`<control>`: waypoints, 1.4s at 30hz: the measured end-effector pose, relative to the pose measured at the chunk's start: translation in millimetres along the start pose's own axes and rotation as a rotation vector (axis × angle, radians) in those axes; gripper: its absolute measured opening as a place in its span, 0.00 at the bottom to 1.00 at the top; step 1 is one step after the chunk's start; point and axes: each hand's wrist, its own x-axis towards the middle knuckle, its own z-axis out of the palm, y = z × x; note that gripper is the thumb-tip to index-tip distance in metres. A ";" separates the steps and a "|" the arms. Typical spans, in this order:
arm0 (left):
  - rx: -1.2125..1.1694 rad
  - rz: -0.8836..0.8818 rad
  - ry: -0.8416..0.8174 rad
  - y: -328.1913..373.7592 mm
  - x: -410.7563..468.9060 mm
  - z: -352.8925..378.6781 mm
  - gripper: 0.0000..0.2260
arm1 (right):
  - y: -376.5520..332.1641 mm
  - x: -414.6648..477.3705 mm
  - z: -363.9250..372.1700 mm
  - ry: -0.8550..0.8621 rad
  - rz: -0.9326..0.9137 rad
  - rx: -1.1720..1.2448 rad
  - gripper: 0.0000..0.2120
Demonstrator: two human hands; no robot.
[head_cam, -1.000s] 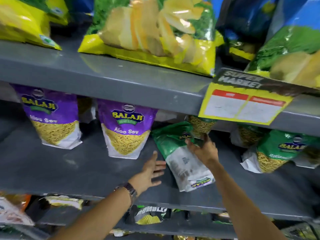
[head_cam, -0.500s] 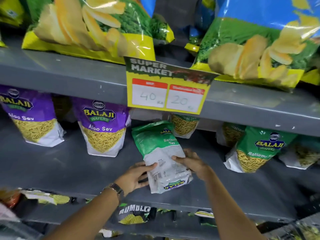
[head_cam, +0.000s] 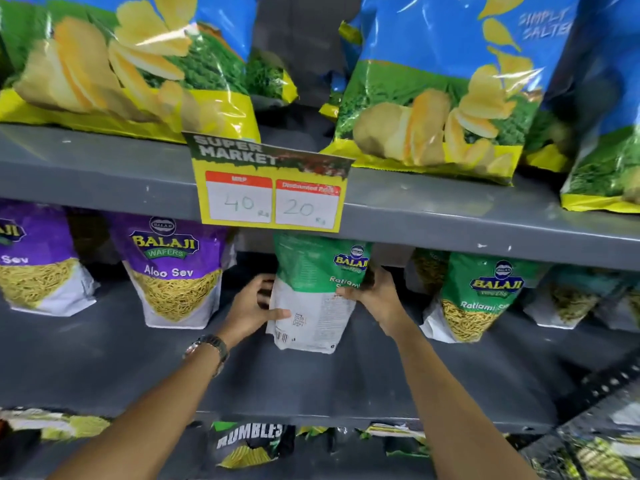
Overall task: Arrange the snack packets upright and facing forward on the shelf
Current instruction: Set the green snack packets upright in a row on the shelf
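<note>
A green and white Ratlami Sev packet (head_cam: 311,306) stands upright on the grey middle shelf (head_cam: 104,368), its printed back side toward me. My left hand (head_cam: 251,306) grips its left edge and my right hand (head_cam: 375,296) grips its right edge. To its left stand two purple Aloo Sev packets (head_cam: 173,271), upright and front-facing. To its right a green Ratlami Sev packet (head_cam: 485,296) stands front-facing, leaning slightly, with more packets behind it.
A yellow price sign (head_cam: 270,188) hangs from the upper shelf edge, covering the held packet's top. Large blue chip bags (head_cam: 443,81) fill the upper shelf. A black packet (head_cam: 249,445) and others lie on the shelf below.
The green packet lay flat and tilted on the shelf; both hands have now raised it upright. The view has moved closer and to the right.
</note>
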 end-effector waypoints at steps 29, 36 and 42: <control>0.053 0.087 0.170 10.3 -35.2 109.6 0.58 | -23.1 -37.0 -11.6 -0.139 -0.182 -0.154 0.12; 0.148 0.070 0.235 -2.4 -20.8 88.0 0.47 | -34.3 -25.9 -2.3 0.149 -0.265 -0.071 0.34; -0.032 0.035 0.018 -10.7 -14.2 56.6 0.38 | -24.7 -3.4 -11.1 -0.083 -0.113 0.082 0.37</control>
